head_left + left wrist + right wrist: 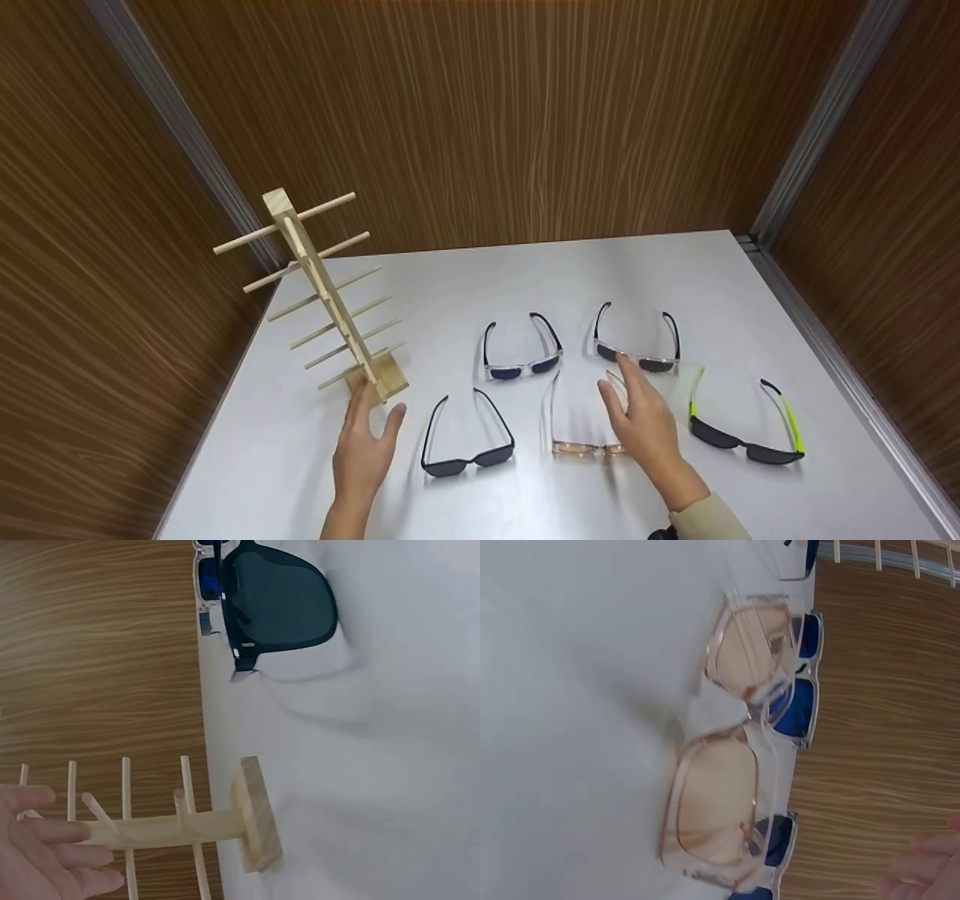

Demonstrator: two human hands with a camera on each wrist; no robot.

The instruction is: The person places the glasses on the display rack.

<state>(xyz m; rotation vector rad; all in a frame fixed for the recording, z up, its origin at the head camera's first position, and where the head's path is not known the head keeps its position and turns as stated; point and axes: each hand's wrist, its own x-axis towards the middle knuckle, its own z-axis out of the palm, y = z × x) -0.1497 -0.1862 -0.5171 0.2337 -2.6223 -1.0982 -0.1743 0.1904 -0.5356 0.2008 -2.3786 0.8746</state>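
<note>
My left hand, fingers apart and nothing held, is in front of the base of a wooden peg stand. In the left wrist view its fingers overlap the stand's post. Over the pink-tinted, clear-framed glasses hovers my right hand, fingers extended and thumb apart, hiding part of their right side. These glasses lie unfolded, lenses toward me; their pink lenses fill the middle of the right wrist view. Black sunglasses lie unfolded to the right of my left hand.
Two clear-framed sunglasses with dark temples, one left and one right, lie farther back. Black sunglasses with neon-yellow temples are at the right. The white table is bounded by wood-grain panels. Several horizontal pegs stick out from the stand.
</note>
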